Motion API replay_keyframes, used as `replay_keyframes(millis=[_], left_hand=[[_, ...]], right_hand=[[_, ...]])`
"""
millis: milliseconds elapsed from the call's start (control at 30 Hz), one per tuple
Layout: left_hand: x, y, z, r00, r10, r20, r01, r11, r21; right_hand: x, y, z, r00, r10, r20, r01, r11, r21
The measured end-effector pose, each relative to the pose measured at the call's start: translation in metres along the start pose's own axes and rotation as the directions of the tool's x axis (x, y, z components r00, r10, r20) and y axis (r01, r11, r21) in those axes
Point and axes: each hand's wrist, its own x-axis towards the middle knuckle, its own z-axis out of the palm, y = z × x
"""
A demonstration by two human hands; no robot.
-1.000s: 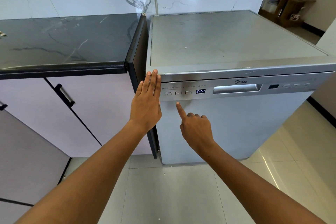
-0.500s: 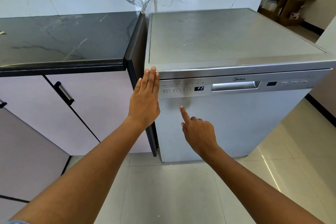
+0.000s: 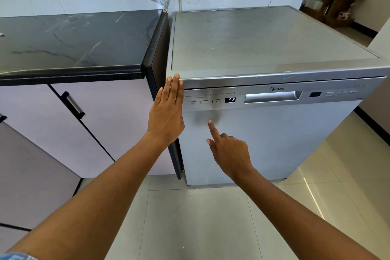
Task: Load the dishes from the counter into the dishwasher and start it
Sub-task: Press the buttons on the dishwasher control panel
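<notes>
A silver freestanding dishwasher [image 3: 274, 137] stands with its door closed. Its control strip carries three buttons [image 3: 204, 102] and a lit display [image 3: 230, 99] that reads P2. My left hand [image 3: 167, 112] lies flat with straight fingers against the door's upper left corner. My right hand [image 3: 226, 148] hovers in front of the door below the buttons, index finger extended and the other fingers curled, holding nothing. The fingertip is a little under the control strip, apart from it. No dishes are in view.
A black marble counter [image 3: 73, 44] adjoins the dishwasher on the left, over pale cabinet doors with a black handle [image 3: 72, 105]. A marble wall runs behind. Beige floor tiles [image 3: 190, 217] lie underfoot. A wooden shelf [image 3: 335, 4] stands far right.
The display went from 888 to P2. My right index finger dropped slightly away from the control strip. My left hand has stayed on the door corner.
</notes>
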Motion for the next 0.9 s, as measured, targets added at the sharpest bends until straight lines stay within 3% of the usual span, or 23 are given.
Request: replay_keyframes(millis=[267, 467, 600, 900], left_hand=[[-0.001, 0.0, 0.0, 1.0, -0.003, 0.012, 0.003, 1.0, 0.007], [-0.001, 0.0, 0.002, 1.0, -0.005, 0.008, 0.005, 1.0, -0.001], [0.0, 0.001, 0.0, 1.0, -0.001, 0.013, 0.001, 1.0, 0.003], [-0.004, -0.004, -0.026, 0.991, 0.027, 0.134, -0.03, 0.999, 0.019]], right_hand=[[0.001, 0.001, 0.007, 0.996, -0.014, -0.085, 0.01, 0.999, -0.044], [-0.001, 0.003, 0.003, 0.998, -0.043, -0.048, 0.042, 0.999, -0.025], [0.001, 0.003, 0.003, 0.992, -0.034, -0.122, 0.029, 0.999, -0.04], [-0.005, 0.004, -0.024, 0.977, -0.034, -0.21, 0.03, 0.999, -0.024]])
